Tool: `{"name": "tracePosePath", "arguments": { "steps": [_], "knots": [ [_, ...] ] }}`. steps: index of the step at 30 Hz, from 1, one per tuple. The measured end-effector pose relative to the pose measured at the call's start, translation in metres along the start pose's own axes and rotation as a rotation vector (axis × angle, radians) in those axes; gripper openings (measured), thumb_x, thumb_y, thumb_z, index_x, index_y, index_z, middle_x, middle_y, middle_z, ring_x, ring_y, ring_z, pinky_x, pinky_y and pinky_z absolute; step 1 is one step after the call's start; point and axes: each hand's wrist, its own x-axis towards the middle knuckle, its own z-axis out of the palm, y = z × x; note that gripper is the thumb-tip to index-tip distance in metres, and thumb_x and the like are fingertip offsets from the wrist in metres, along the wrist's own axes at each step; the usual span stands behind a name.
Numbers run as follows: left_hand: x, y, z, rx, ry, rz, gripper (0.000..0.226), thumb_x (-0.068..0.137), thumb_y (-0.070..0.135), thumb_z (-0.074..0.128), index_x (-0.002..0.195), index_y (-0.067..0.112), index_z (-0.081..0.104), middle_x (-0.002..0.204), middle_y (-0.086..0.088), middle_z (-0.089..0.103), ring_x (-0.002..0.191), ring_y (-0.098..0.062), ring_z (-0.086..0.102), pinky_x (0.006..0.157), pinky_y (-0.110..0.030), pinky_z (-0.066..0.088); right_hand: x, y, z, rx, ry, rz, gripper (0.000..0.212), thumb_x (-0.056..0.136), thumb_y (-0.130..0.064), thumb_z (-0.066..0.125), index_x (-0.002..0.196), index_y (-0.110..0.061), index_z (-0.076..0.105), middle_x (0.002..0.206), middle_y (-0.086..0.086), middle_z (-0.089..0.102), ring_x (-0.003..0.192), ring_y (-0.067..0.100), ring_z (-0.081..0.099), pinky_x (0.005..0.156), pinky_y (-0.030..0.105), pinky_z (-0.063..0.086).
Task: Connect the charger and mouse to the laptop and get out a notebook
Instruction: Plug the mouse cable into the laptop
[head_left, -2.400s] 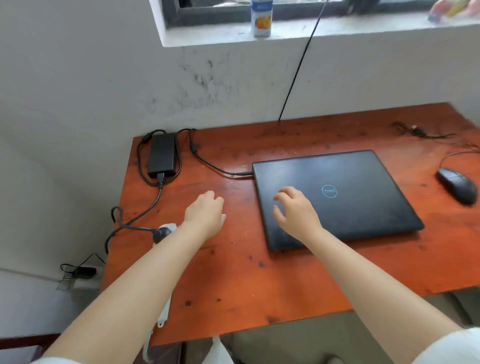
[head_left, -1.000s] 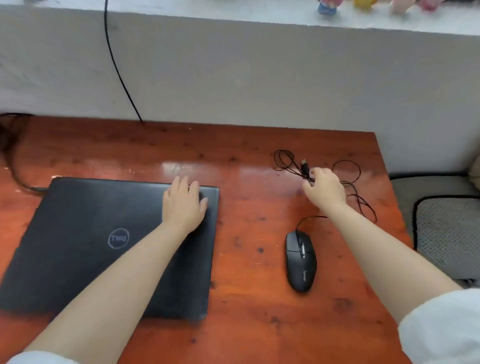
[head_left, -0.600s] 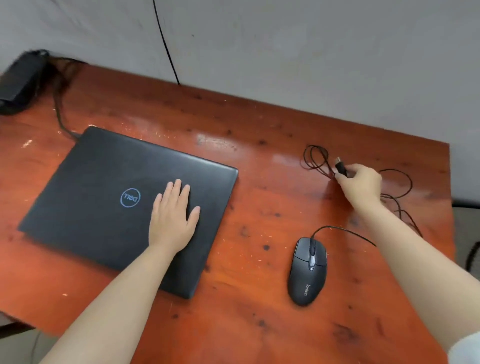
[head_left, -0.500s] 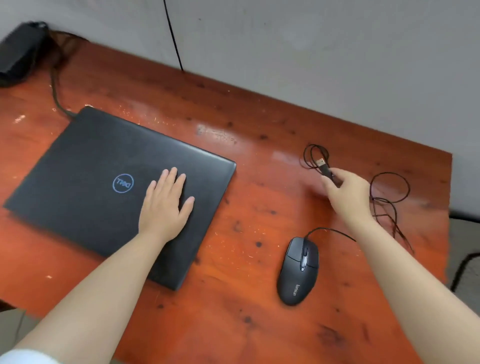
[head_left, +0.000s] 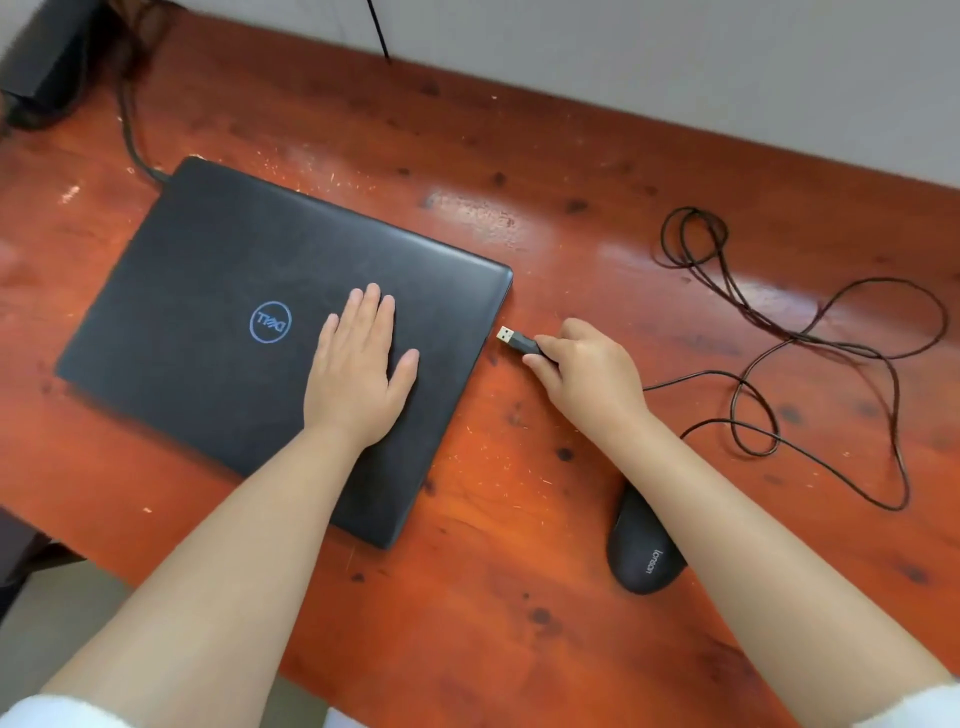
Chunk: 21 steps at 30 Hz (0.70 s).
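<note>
Your right hand (head_left: 587, 374) has carried the USB plug (head_left: 514, 340) away from the cable tangle at the far right of the table (head_left: 571, 171) and across to the laptop (head_left: 260, 322). Half a second ago it was only lifting the plug out of the loops. Now the plug's metal tip sits just beside the laptop's right edge, not yet touching, pointed at the side wall. The fingers are clamped on the plug's black body.

Your left hand (head_left: 358, 374) lies flat, fingers spread loosely, on the closed lid right of the logo, holding nothing. It has stayed there as a brace while the right hand travelled.

The mouse (head_left: 641, 556) rests on the table near you, partly under your right forearm. Its cable (head_left: 779, 332) trails slack in loops behind the hand.

The charger lead (head_left: 130, 140) already runs to the laptop's far left corner and looks plugged in, though the socket itself is hidden. The brick (head_left: 47, 57) sits top left.

Judgement: mouse connection is in hand, at the alignment stage. The port is out of view on the side face, so you cannot confirm height or orientation from here. No notebook is visible; that step is untouched.
</note>
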Motion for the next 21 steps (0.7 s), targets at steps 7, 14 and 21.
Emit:
{"name": "tracePosePath", "arguments": {
  "steps": [7,14,21],
  "knots": [
    [0.000,0.002,-0.002,-0.006,-0.019,-0.007,0.055,0.094,0.024,0.036,0.141,0.003,0.017,0.155,-0.014,0.014,0.144,-0.026,0.004,0.118,-0.041,0.006,0.009,0.004,0.001,-0.018,-0.019,-0.103,0.031,0.093,-0.028,0.045,0.108,-0.006,0.061,0.100,0.015,0.056,0.087,0.035,0.056,0.065,0.037,0.043],
    [0.000,0.005,-0.005,0.001,-0.024,-0.018,0.052,0.094,0.022,0.037,0.139,0.001,0.022,0.153,-0.016,0.018,0.143,-0.028,0.008,0.117,-0.043,0.010,0.011,0.006,0.003,0.028,0.022,-0.154,0.030,0.093,-0.026,0.046,0.104,-0.003,0.062,0.095,0.017,0.058,0.084,0.035,0.056,0.062,0.036,0.040],
    [0.000,0.004,-0.004,-0.030,-0.006,-0.007,0.053,0.094,0.022,0.037,0.140,0.002,0.020,0.154,-0.016,0.016,0.144,-0.027,0.005,0.118,-0.041,0.007,0.013,0.005,0.004,0.038,0.052,-0.173,0.030,0.092,-0.026,0.047,0.102,-0.002,0.064,0.093,0.016,0.060,0.086,0.033,0.055,0.063,0.034,0.037]
  ]
}}
